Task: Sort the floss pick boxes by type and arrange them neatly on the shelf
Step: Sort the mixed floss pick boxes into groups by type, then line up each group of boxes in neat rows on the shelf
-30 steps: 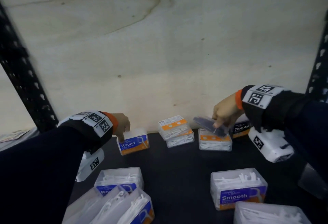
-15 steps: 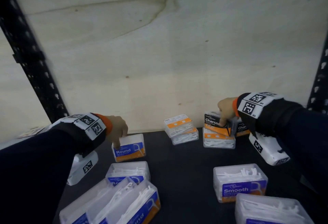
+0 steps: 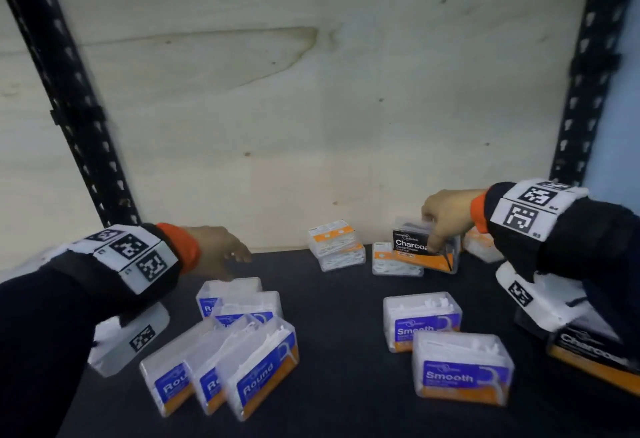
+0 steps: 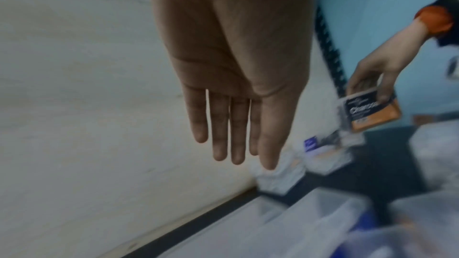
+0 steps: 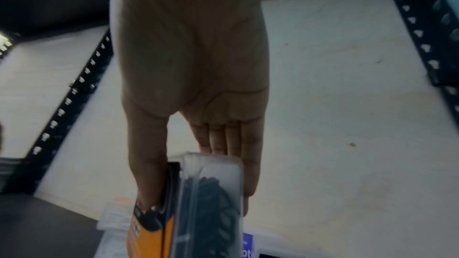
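My right hand (image 3: 431, 233) pinches a black-and-orange Charcoal box (image 3: 424, 249) from above, thumb on its front. The box stands upright at the back right, over a flat white-and-orange box (image 3: 391, 264). In the right wrist view the thumb and fingers of that hand (image 5: 196, 203) clamp the Charcoal box (image 5: 211, 209). My left hand (image 3: 240, 257) hovers open with straight fingers just above a Round box (image 3: 228, 290) at the left. The left wrist view shows the left hand (image 4: 236, 156) holding nothing.
Several Round boxes (image 3: 259, 378) lean together at the front left. Two Smooth boxes (image 3: 460, 368) stand front right, with another Charcoal box (image 3: 588, 351) under my right wrist. Stacked white-and-orange boxes (image 3: 336, 247) lie by the plywood back wall. Black uprights (image 3: 69, 108) flank the dark shelf (image 3: 339, 302).
My left hand has let go of the Round box and lifted off it with fingers straightened. My right hand has turned the Charcoal box from tilted to upright and still holds it.
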